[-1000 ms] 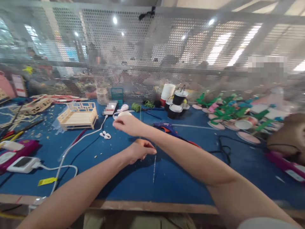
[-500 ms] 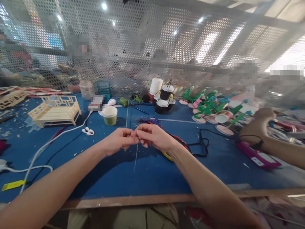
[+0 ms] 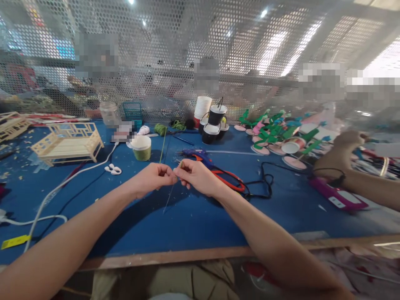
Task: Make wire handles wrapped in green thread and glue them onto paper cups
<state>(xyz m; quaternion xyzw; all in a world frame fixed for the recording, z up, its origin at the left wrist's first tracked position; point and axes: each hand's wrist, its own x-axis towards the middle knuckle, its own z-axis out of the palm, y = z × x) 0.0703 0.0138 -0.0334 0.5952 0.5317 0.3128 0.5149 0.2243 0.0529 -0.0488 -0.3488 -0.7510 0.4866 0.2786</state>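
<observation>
My left hand (image 3: 153, 177) and my right hand (image 3: 195, 176) meet fingertip to fingertip above the blue table (image 3: 193, 221). Both are pinched on a thin wire stem (image 3: 169, 196) that slants down and left from my fingers. A green thread (image 3: 162, 146) runs from my left fingers back to a green spool (image 3: 160, 129). A glue gun (image 3: 200, 156) and red scissors (image 3: 228, 180) lie just behind my right hand.
A cup with a white lid (image 3: 141, 147), a wooden miniature bench (image 3: 67, 143), white cables (image 3: 59, 189), black cups (image 3: 213, 123) and green foam flowers (image 3: 278, 135) stand around. Another person's arm (image 3: 353, 166) rests at the right by a magenta device (image 3: 339, 196). Perforated screen behind.
A second ago my right hand reached far left across my left; it has come back to meet the left hand at the wire. The view has shifted left and slightly down.
</observation>
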